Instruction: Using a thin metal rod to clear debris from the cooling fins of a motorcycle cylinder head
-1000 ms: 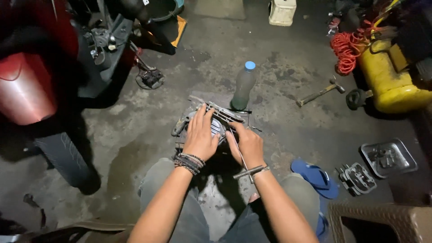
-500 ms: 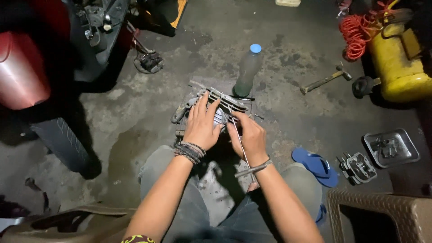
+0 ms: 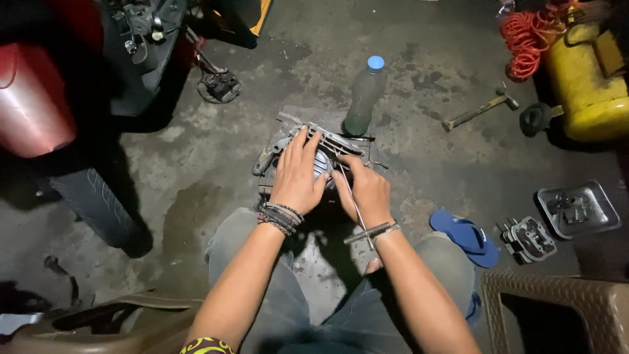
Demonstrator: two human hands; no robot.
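Stained concrete workshop floor (image 3: 196,170), dimly lit, seen from above over bent knees in grey trousers. Near the middle of the floor, a finned metal engine part (image 3: 308,147), resting on the concrete just ahead of the knees. Left hand (image 3: 298,174) laid flat over the top of the engine part, fingers spread and pressing on the fins, wrist ringed with dark braided bands. Right hand (image 3: 367,190) just beside it on the part's right side, fingers curled around a thin T-handled metal tool (image 3: 359,213), shaft running up toward the fins and crossbar lying by the wrist. Directly behind the engine part, an upright plastic bottle (image 3: 362,98) with a blue cap, close to the part; contact not discernible. Toward the right edge of the floor, a hammer (image 3: 479,110) lying flat, well apart from the hands, and beyond it a yellow tank (image 3: 590,85) with a coiled orange hose (image 3: 529,36) in the far right corner. Nearer on the right, a blue sandal (image 3: 466,235), a small grey engine casting (image 3: 527,239) just beside it, and a shallow metal tray (image 3: 580,210). Along the left edge, a red motorcycle (image 3: 39,98) with its black tyre (image 3: 95,203) on the floor. At the near right corner, a brown woven plastic stool (image 3: 557,308).
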